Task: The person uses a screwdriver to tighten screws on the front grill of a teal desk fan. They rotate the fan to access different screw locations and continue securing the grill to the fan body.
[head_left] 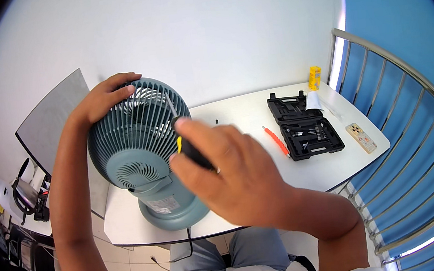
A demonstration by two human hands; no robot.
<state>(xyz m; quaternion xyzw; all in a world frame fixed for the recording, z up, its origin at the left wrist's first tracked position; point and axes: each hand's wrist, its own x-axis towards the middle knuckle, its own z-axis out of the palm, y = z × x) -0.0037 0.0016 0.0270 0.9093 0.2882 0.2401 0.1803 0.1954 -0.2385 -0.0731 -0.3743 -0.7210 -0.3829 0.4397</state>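
A grey-blue table fan (pixel 136 155) stands on the white table (pixel 247 116) with its slatted back toward me. My left hand (pixel 103 97) grips the top rim of the fan's housing. My right hand (pixel 221 170) is closed around a screwdriver (pixel 186 144) with a black and yellow handle. Its thin metal shaft points up and left into the slats near the upper right of the housing.
An open black tool case (pixel 304 125) with bits lies on the table's right side. Beside it are an orange-handled tool (pixel 276 140), a small black piece (pixel 216 120), a phone (pixel 362 137) and a yellow object (pixel 315 77). A metal railing (pixel 404 130) runs at right; a cluttered desk (pixel 21 200) sits at left.
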